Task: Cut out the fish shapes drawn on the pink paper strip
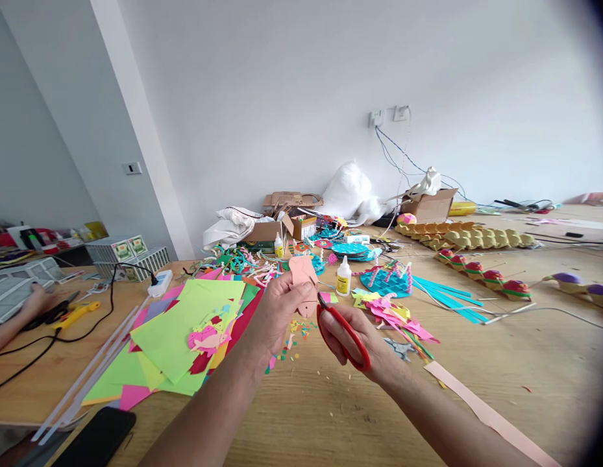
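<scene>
Between the thumb and fingers of my left hand [278, 311] is a piece of peach paper [304, 269], held upright over the table. My right hand [352, 337] is closed round the red handles of a pair of scissors [358, 350]. The dark blades are at the right edge of the paper; how far they are apart is hard to see. Small paper scraps [296, 337] lie on the table below. Left of my left hand, cut fish shapes [209, 340] in pink, peach and red rest on a stack of lime-green paper sheets [182, 324].
A white glue bottle [344, 277] stands beyond my right hand. Pink paper offcuts [391, 314] and a peach strip [481, 402] lie to the right, with yellow egg cartons [476, 237] farther back. A black phone [97, 438] lies front left. Another person's hand [38, 299] is at far left.
</scene>
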`<action>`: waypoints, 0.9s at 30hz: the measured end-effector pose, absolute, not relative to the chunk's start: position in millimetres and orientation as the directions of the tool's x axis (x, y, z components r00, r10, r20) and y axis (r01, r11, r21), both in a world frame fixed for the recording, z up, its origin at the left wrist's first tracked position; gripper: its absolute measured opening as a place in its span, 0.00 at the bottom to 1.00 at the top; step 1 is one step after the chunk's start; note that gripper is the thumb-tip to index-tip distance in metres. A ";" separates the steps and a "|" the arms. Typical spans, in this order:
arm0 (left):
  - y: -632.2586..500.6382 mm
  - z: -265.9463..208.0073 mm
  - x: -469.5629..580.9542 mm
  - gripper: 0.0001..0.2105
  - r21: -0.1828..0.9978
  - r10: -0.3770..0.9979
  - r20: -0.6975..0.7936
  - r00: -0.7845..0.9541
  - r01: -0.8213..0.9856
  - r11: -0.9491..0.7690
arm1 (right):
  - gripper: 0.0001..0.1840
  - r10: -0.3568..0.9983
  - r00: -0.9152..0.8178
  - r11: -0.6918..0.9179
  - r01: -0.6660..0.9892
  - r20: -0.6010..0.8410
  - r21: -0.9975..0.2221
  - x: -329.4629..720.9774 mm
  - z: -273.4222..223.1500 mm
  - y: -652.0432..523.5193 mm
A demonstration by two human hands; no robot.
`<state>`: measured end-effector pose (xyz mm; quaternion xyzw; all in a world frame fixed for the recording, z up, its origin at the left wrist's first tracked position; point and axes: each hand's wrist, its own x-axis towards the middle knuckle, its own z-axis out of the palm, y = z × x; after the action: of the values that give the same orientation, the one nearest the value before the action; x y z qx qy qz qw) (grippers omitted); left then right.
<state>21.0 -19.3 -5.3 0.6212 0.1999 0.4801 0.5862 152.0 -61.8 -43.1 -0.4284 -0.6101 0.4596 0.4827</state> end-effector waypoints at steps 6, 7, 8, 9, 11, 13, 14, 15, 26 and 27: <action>-17.6 -8.5 20.5 0.09 0.923 0.862 0.350 0.367 -0.291 -0.251 | 0.29 0.970 -0.165 0.199 0.111 0.179 -0.974 153.2 -44.7 -60.9; -16.9 -9.0 20.3 0.09 0.922 0.866 0.357 0.350 -0.283 -0.266 | 0.29 0.969 -0.168 0.201 0.115 0.180 -0.973 153.4 -44.4 -61.2; -16.1 -9.3 20.2 0.08 0.920 0.866 0.366 0.341 -0.273 -0.281 | 0.28 0.968 -0.171 0.205 0.119 0.183 -0.972 153.6 -44.0 -61.7; -15.4 -9.4 20.1 0.08 0.918 0.863 0.374 0.339 -0.264 -0.294 | 0.28 0.967 -0.176 0.208 0.123 0.185 -0.970 153.8 -43.3 -62.2; -14.6 -8.9 19.9 0.08 0.920 0.858 0.377 0.348 -0.252 -0.301 | 0.27 0.965 -0.186 0.212 0.138 0.185 -0.967 153.9 -41.3 -63.3; -14.8 -8.0 19.7 0.08 0.921 0.855 0.375 0.359 -0.245 -0.301 | 0.26 0.962 -0.194 0.223 0.151 0.192 -0.963 154.0 -39.3 -64.0; -15.1 -7.6 19.7 0.08 0.921 0.854 0.377 0.358 -0.245 -0.304 | 0.26 0.961 -0.195 0.228 0.151 0.197 -0.962 153.9 -38.6 -64.2; -15.5 -7.4 19.6 0.08 0.920 0.853 0.380 0.357 -0.245 -0.307 | 0.27 0.959 -0.196 0.234 0.149 0.203 -0.961 153.9 -38.1 -64.2; -12.8 -8.7 17.6 0.08 0.934 0.855 0.348 0.384 -0.222 -0.280 | 0.28 0.959 -0.198 0.232 0.150 0.200 -0.961 155.9 -46.2 -59.9; -12.7 -8.4 17.5 0.08 0.931 0.851 0.356 0.387 -0.224 -0.288 | 0.28 0.960 -0.199 0.228 0.153 0.196 -0.962 156.2 -46.4 -59.7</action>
<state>17.5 -12.7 -8.4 0.6317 0.2482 0.4948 0.5428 156.2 -59.7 -46.4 -0.4375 -0.6361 0.4413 0.4574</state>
